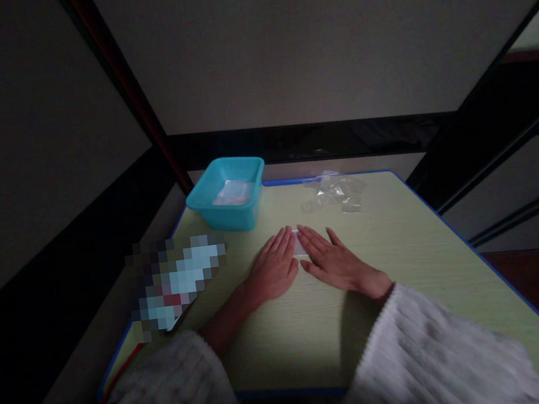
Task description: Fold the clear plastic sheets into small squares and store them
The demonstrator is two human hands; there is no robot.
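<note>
Both palms face down on the pale tabletop, close together. Under the fingers of my left hand [273,264] and my right hand [338,261] lies a small, flat whitish piece [298,245], perhaps a thin packet or sheet. Its middle shows between the fingertips, while its two sides are covered. My left fingers are stretched out flat over its left side. On the right side the fingers are likewise straight, with the thumb apart. Neither hand is wrapped round anything.
A turquoise plastic basket [224,215] stands at the back left, with clear or whitish flat packets [235,192] inside. Crumpled clear plastic wrapping [337,190] lies at the back. A blurred-out device [185,281] with a red cable [123,371] is on the left. Blue edging rims the table [440,312].
</note>
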